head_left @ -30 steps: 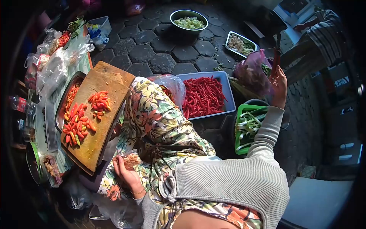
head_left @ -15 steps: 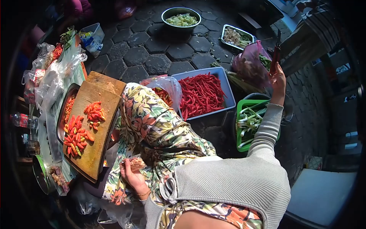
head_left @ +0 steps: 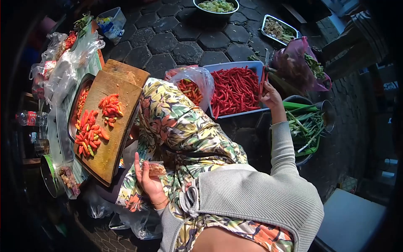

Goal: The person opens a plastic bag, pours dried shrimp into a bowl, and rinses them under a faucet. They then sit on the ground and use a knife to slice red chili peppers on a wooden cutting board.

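Note:
My left hand [head_left: 149, 182] is low over my lap beside the cutting board, holding a small clear plastic packet [head_left: 155, 169] of pinkish-brown pieces, its fingers partly apart. Stretched out to the right, my right hand [head_left: 272, 97] grips a knife [head_left: 264, 77] by its red handle, blade pointing up. It is beside the right edge of a pale blue tub [head_left: 237, 115] heaped with long red chillies [head_left: 235, 90]. On the tilted wooden cutting board [head_left: 111, 153] lie two piles of small red-orange chillies [head_left: 89, 132], some greenish.
Green onions [head_left: 304, 126] sit right of my right forearm, near a purple plastic bag [head_left: 296, 63]. Beside my knee is a clear bag of chillies [head_left: 191, 90]. A bowl of cut greens [head_left: 216, 6] and a white tray [head_left: 265, 27] stand farther off on hexagonal paving.
My right hand has swung left and lower with the knife, from beside the purple bag to the tub's edge. The left hand's fingers have spread more around the packet. The camera view has shifted.

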{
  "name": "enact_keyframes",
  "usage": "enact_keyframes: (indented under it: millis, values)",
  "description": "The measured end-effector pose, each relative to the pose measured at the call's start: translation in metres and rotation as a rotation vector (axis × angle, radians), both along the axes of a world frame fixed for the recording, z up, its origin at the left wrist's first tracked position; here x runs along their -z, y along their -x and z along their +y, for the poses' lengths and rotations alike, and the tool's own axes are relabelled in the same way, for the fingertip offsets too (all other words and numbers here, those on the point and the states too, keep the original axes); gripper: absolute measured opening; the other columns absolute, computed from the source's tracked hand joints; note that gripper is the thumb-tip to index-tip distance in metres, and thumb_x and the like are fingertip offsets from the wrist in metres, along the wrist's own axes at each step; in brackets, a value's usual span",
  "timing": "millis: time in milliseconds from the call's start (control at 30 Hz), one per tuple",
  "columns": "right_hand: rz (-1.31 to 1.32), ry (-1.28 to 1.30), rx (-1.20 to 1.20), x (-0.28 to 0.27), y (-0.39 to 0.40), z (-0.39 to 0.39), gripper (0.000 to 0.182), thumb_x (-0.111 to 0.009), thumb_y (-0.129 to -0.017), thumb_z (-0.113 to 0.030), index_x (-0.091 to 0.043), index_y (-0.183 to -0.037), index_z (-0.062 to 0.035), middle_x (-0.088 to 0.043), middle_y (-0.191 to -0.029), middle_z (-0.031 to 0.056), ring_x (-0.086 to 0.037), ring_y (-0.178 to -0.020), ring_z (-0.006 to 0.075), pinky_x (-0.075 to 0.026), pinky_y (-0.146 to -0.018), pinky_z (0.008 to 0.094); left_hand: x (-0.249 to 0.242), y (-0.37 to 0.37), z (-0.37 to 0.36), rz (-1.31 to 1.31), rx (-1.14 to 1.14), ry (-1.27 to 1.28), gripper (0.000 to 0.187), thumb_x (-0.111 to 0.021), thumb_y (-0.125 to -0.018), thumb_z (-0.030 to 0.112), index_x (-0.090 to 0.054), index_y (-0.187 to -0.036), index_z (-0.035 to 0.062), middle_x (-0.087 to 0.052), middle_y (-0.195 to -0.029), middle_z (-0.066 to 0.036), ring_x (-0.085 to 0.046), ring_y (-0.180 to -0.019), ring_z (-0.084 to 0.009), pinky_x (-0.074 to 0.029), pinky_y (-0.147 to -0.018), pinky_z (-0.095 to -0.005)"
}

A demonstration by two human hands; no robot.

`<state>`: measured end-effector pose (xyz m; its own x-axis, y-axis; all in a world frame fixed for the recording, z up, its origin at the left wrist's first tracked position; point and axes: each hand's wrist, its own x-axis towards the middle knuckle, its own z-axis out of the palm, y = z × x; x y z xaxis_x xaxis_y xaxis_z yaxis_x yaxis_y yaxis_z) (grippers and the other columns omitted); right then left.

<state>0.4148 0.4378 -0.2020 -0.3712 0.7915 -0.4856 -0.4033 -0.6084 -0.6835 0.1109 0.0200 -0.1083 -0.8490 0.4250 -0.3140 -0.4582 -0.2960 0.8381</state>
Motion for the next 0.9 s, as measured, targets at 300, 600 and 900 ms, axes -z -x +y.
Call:
enact_keyframes:
  millis: [300, 600, 900]
  values:
    - [0.161, -0.144, -0.177, -0.016, -0.02, 0.042, 0.013, -0.054, -0.092, -0.015, -0.059, -0.103, -0.0133, -0.066, -0.093, -0.0015, -0.061, -0.081, 0.0107, -0.048, -0.065, 0.0282, -0.02, 0.024, 0.018, -0.103, 0.133, -0.24, 0.081, -0.064, -0.084, 0.011, -0.009, -0.145, 0.007, -0.05, -0.085, -0.003, -0.053, -0.079, -0.015, -0.05, -0.072, -0.0301]
    - [-0.026, -0.498, 0.011, -0.094, -0.153, 0.165, 0.023, -0.056, -0.091, -0.02, -0.058, -0.109, -0.0053, -0.063, -0.083, 0.0049, -0.057, -0.066, 0.0155, -0.048, -0.066, 0.0309, -0.018, 0.042, 0.012, -0.174, 0.105, -0.415, 0.066, -0.063, -0.084, 0.016, -0.028, -0.137, -0.0001, -0.052, -0.083, -0.001, -0.057, -0.078, -0.0146, -0.049, -0.07, -0.0287]
    - [-0.038, -0.605, 0.106, -0.156, -0.149, 0.163, 0.026, -0.056, -0.092, -0.023, -0.057, -0.112, -0.0062, -0.059, -0.085, 0.0027, -0.048, -0.062, 0.0107, -0.044, -0.057, 0.0232, -0.014, 0.055, 0.002, -0.161, 0.045, -0.414, 0.04, -0.062, -0.085, 0.014, -0.044, -0.118, 0.0017, -0.051, -0.083, -0.001, -0.054, -0.077, -0.0133, -0.048, -0.069, -0.0258]
